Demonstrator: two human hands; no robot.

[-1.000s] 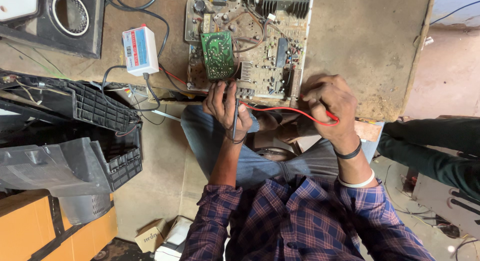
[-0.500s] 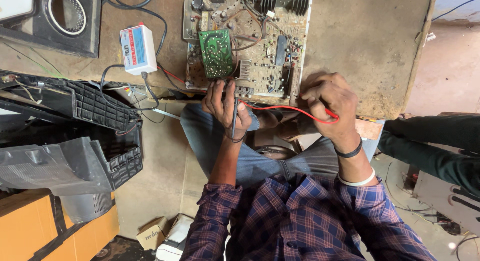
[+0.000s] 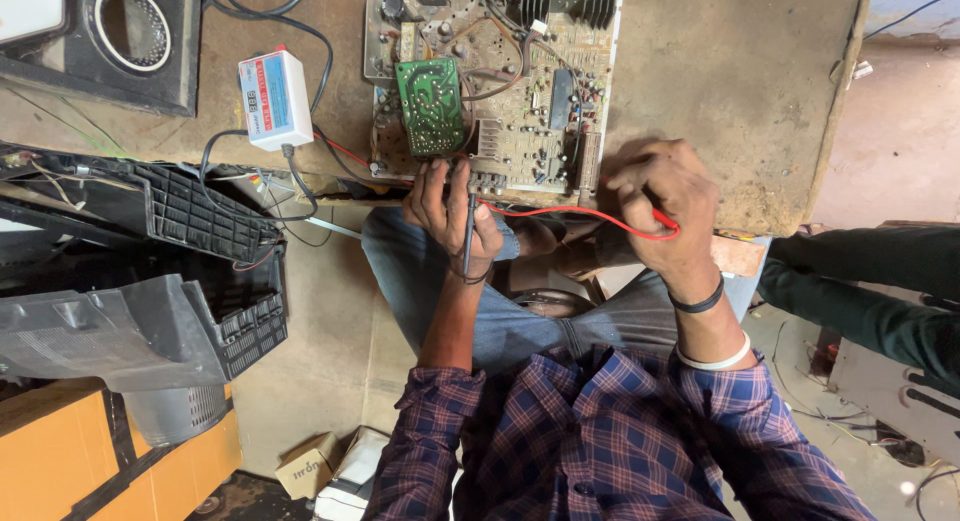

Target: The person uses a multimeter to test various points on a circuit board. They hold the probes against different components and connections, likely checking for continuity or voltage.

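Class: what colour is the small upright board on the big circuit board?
Green, seen best in the head view.

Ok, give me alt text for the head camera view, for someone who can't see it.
Seen from above, a person in a plaid shirt presses a black probe with the left hand and a red-wired probe with the right hand against the near edge of a large circuit board on a worn wooden table. A small white meter box lies left of the board.
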